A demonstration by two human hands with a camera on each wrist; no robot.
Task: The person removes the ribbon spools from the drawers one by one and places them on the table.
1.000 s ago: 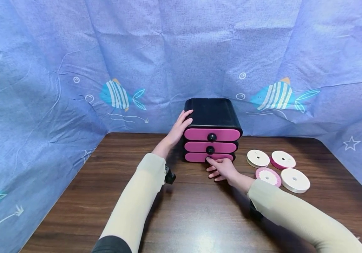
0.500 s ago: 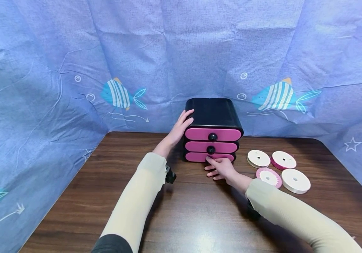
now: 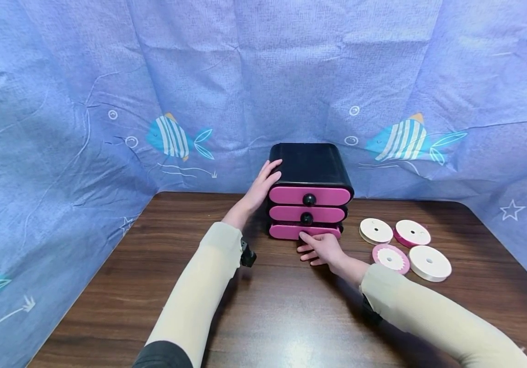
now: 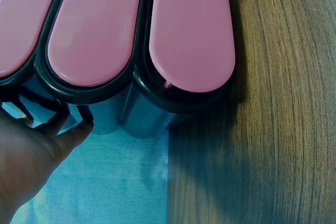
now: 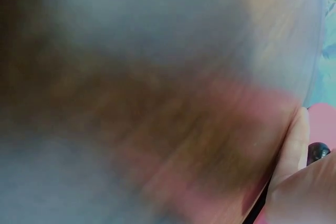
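Note:
A small black drawer cabinet (image 3: 309, 162) with three pink-fronted drawers stands at the back of the table. My left hand (image 3: 258, 188) rests against its left side, fingers extended, the tips at the top edge. At the lowest drawer (image 3: 286, 232), my right hand (image 3: 326, 249) pinches the knob between thumb and forefinger; the knob is hidden behind them. That drawer sits slightly out, and a thin gap shows round its front (image 4: 193, 35) in the left wrist view. The upper drawer (image 3: 286, 196) and middle drawer (image 3: 283, 213), each with a round black knob, are closed.
Right of the cabinet lie several ribbon spools: a white spool (image 3: 373, 229), a magenta-edged spool (image 3: 412, 231), a pink spool (image 3: 401, 258) and a larger white spool (image 3: 430, 262). A blue fish-print cloth (image 3: 291, 76) hangs behind the dark wooden table (image 3: 268, 317).
The lowest drawer has come slightly forward, and my right hand has moved a little toward me with its knob. My left hand stays against the cabinet's side.

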